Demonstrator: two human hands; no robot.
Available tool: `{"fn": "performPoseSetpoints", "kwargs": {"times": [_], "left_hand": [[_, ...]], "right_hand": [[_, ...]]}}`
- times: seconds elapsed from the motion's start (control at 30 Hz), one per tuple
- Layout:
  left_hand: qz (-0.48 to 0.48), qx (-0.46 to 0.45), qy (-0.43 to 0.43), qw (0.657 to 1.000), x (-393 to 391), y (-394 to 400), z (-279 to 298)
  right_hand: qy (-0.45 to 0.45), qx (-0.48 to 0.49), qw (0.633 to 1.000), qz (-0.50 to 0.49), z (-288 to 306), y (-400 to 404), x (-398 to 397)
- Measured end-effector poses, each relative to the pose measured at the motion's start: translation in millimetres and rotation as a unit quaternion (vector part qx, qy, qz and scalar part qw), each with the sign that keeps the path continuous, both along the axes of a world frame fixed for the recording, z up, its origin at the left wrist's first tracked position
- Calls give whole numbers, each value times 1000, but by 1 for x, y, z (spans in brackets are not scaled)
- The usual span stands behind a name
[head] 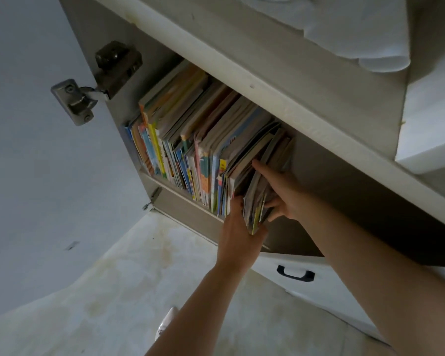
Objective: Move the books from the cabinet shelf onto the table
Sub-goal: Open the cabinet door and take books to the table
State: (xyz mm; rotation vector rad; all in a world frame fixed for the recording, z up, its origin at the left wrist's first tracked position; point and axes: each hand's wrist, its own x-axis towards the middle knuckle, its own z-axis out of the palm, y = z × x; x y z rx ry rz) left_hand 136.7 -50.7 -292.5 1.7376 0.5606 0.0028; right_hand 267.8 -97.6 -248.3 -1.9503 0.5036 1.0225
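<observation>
Both hands clamp a thin bundle of books point(254, 201) at the row's right end: left hand point(238, 235) underneath, right hand point(283, 194) probably pinching behind. Cabinet shelf point(180, 199) still packed; door hinge point(88, 91) upper left.

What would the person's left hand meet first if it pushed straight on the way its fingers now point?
Probably the bundle of books it already grips: the left hand points up into the shelf, against the bundle's near edge. Beyond that lies the packed row of books, though depth is hard to judge.
</observation>
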Motion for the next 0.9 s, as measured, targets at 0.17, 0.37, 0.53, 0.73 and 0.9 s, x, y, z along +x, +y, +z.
{"fn": "performPoseSetpoints", "kwargs": {"times": [0.17,0.37,0.53,0.73,0.9], "left_hand": [[62,-50,-1,997,3,-1,-2],[74,-10,-24,997,3,-12,-13],[92,99,-26,990,3,-23,-15],[63,67,-40,995,2,-28,-25],[116,64,6,991,-6,-29,-40]], "right_hand": [[-2,11,1000,2,2,-2,-2],[41,-5,999,26,8,6,0],[33,-64,997,27,0,14,-4],[-46,-147,988,32,-12,22,4],[-86,-123,988,29,-2,11,1]]}}
